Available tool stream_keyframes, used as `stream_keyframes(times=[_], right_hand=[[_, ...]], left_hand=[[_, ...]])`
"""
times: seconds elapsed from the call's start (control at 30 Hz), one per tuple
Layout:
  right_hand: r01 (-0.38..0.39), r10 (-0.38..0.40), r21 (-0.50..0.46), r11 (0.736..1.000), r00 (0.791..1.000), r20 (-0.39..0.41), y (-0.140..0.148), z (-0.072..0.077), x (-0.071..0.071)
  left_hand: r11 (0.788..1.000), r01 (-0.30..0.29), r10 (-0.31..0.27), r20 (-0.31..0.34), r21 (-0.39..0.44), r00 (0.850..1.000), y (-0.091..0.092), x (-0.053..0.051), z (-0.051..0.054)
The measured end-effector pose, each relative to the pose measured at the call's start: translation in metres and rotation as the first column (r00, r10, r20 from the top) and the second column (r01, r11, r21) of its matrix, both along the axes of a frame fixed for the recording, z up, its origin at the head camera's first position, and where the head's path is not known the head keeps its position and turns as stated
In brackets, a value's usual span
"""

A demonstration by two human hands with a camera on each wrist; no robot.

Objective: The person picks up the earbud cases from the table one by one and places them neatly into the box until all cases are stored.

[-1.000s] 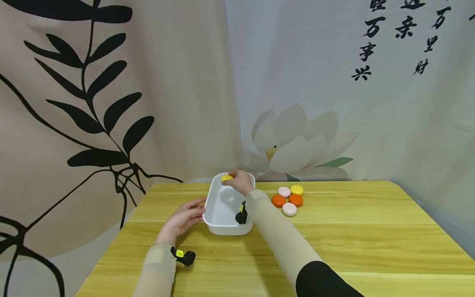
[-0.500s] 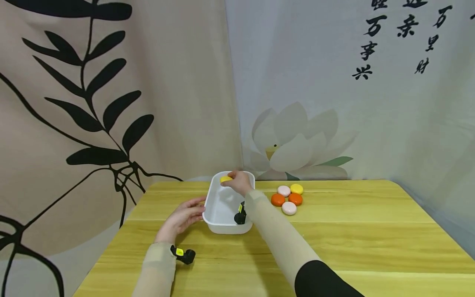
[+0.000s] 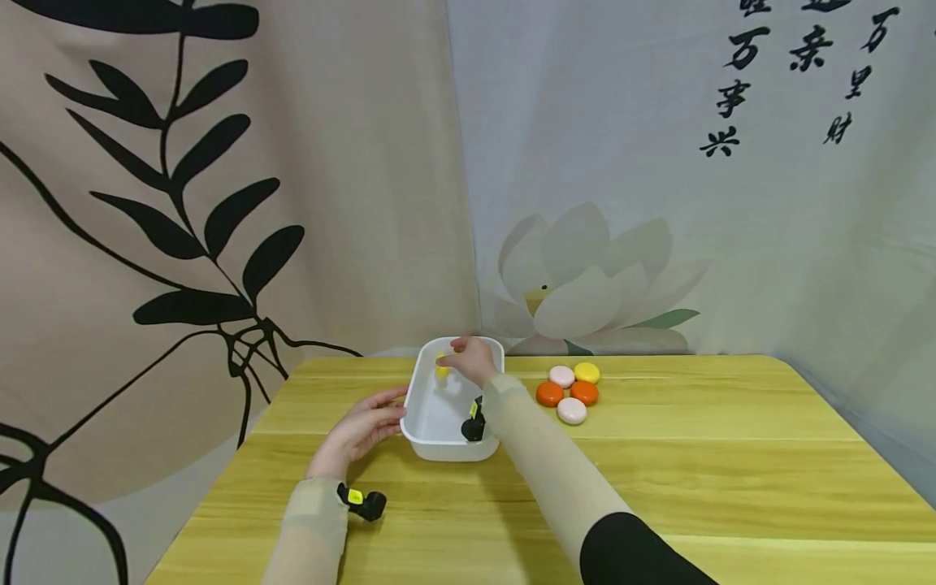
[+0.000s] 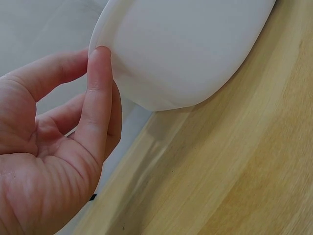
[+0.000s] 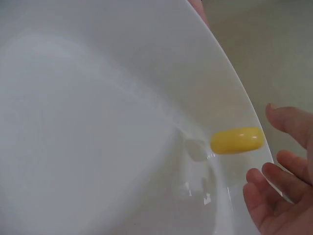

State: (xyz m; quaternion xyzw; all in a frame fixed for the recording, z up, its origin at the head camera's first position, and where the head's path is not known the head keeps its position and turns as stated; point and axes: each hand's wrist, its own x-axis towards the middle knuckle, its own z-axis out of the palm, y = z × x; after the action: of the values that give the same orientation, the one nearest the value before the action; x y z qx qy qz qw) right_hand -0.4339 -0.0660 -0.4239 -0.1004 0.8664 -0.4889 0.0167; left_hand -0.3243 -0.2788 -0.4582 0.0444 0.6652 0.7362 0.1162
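A white rectangular tub (image 3: 449,452) stands on the table. My left hand (image 3: 361,431) is at its left side; in the left wrist view thumb and a fingertip pinch the rim of the tub (image 4: 181,49). Over the tub's far end is my right hand (image 3: 471,359). Just off its fingertips, a smooth yellow disc-shaped piece (image 5: 237,140) hangs free inside the tub in the right wrist view, with thumb and fingers spread apart. That yellow piece (image 3: 442,370) looks blurred in the head view. The right forearm hides part of the tub's right side.
Right of the tub, several rounded pieces lie grouped: a yellow piece (image 3: 587,372), orange pieces (image 3: 550,394) and pale pink pieces (image 3: 571,411). The wooden table (image 3: 695,471) ends at the back near a printed curtain (image 3: 380,203).
The right hand has let go of the yellow piece, which now drops toward the tub's floor. The left hand and the tub stay in place.
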Motion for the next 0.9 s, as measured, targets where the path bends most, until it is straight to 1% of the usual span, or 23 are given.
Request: stream_keyframes(times=[0.2,0.37,0.63,0.9], right_hand=[[0.011,-0.011,-0.003,1.000,0.999,0.035,0.000,-0.001,-0.001],[0.010,-0.011,0.005,1.000,0.999,0.037,0.001,-0.001,0.000],[-0.001,0.001,-0.014,1.000,1.000,0.021,0.006,0.006,0.006],[-0.030,0.032,-0.028,0.999,0.999,0.038,0.010,0.012,0.008]], left_hand=[[1.000,-0.002,0.002,0.003,-0.003,1.000,0.001,0.001,0.001],[1.000,-0.005,0.005,-0.004,-0.009,1.000,0.001,0.001,0.001],[1.000,0.006,-0.006,-0.018,-0.015,1.000,0.001,0.002,0.002],[1.000,0.004,-0.005,-0.008,-0.024,1.000,-0.001,0.001,0.001]])
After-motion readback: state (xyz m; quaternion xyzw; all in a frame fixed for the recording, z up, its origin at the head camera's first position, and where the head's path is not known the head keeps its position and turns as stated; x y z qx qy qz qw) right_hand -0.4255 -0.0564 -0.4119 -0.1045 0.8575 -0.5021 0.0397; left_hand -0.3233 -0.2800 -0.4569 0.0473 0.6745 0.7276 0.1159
